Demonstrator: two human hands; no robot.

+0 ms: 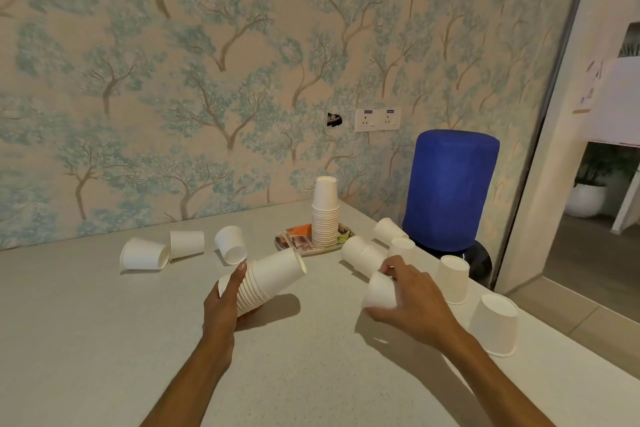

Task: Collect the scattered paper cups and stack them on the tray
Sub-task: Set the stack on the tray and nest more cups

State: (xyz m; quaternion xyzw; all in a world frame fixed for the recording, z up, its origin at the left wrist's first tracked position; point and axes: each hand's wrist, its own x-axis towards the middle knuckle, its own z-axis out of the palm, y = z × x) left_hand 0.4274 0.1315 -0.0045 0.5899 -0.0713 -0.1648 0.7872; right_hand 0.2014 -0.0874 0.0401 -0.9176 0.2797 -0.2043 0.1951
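My left hand (221,302) grips a tilted stack of nested white paper cups (273,276) just above the table. My right hand (410,298) holds a single white cup (380,291), bottom up. A tall stack of cups (325,215) stands upside down on the patterned tray (294,243) near the wall. Three loose cups (187,243) lie or stand to the left. Several more cups (363,255) are scattered to the right, two of them upside down near the table's right edge (495,324).
The grey table (104,340) meets a tree-patterned wall. A blue-covered water bottle on a dispenser (450,191) stands past the table's right corner. Wall sockets (377,118) sit above the tray. A doorway opens at the far right.
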